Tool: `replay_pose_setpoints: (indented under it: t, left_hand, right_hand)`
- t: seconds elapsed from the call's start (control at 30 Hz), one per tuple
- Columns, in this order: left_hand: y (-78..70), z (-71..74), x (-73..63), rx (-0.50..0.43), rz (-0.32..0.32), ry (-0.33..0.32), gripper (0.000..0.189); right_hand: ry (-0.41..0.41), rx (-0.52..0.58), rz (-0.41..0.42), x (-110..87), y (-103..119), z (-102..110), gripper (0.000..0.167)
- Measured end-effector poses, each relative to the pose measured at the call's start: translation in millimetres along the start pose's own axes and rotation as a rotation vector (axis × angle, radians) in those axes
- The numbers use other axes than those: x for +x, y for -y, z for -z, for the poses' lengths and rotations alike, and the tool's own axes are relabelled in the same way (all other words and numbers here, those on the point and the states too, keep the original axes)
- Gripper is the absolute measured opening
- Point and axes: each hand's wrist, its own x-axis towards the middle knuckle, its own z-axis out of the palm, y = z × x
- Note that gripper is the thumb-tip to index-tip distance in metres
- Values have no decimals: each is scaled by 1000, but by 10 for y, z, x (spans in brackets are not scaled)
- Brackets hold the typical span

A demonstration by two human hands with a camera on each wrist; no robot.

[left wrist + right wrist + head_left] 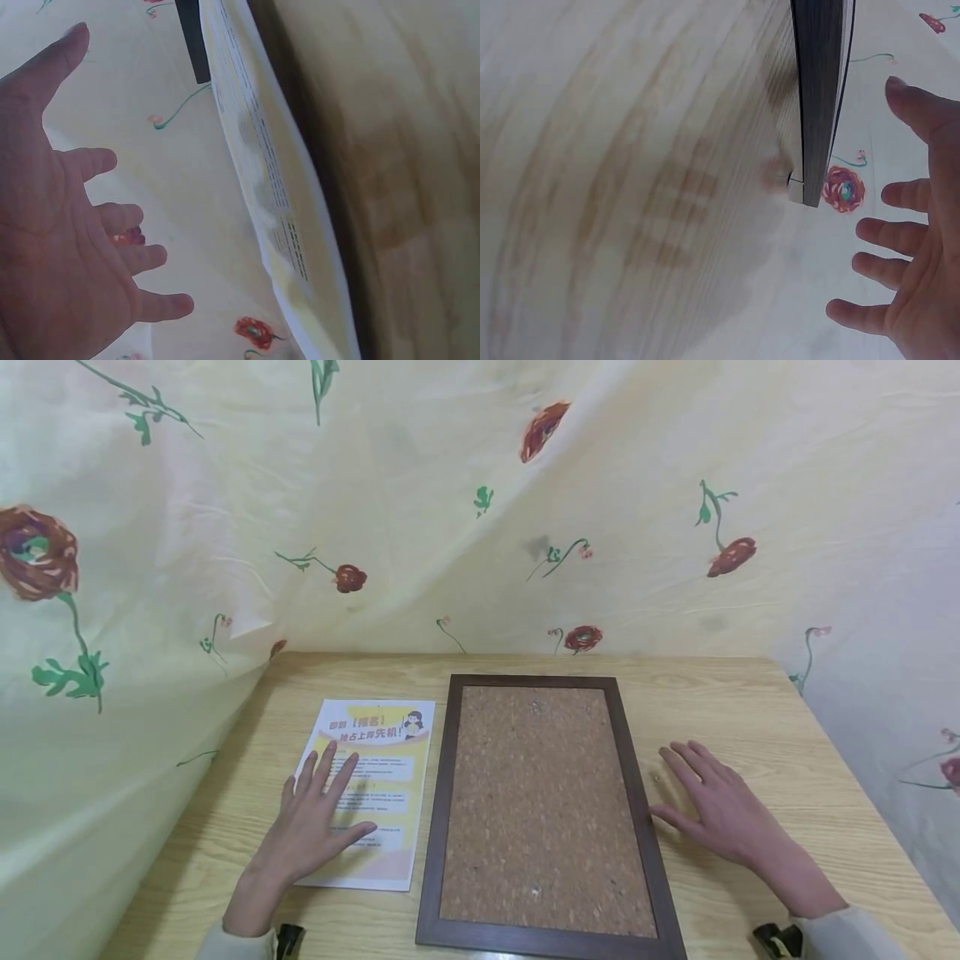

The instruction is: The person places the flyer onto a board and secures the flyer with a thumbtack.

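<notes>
- The left hand (307, 827) is loose, its fingers spread well apart and nearly straight, thumb held out toward the board; it grasps nothing.
- From where I stand, that hand is over the printed sheet (392, 797), covering part of its left side; the left wrist view shows a gap between palm and paper.
- The right hand (723, 806) is just as released: palm down, fingers extended, the thumb pointing off to the side, and nothing within its grasp.
- It hangs beside the right edge of the framed corkboard (551, 802). The thumb tip seems to meet the frame from above, but the right wrist view shows it apart from the dark wood.
- The corkboard lies flat on the wood-grained table (765, 718), between the two hands, its long sides running away from the person.
- A few pale marks show on the cork, too small for me to make out.
- The sheet, yellow and white with a small cartoon figure near its top right corner, lies just to the left of the frame, a narrow strip of table between them.
- A tiny object (656, 778) sits on the table near the right fingers; I can't tell what it is.
- Flowered cloth (420, 485) hangs behind.
</notes>
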Motion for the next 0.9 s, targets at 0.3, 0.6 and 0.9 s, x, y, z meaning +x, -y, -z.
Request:
replay_pose_setpoints:
  t: [0.3, 0.6, 0.9]
  left_hand:
    - [51, 7, -25, -7, 31, 3, 92]
    - [99, 23, -48, -13, 47, 8, 91]
    - [147, 59, -54, -32, 150, 56, 97]
  right_hand:
    - [-3, -29, 5, 24, -13, 3, 73]
    - [1, -27, -6, 51, -54, 1, 70]
    - [13, 1, -27, 63, -123, -38, 71]
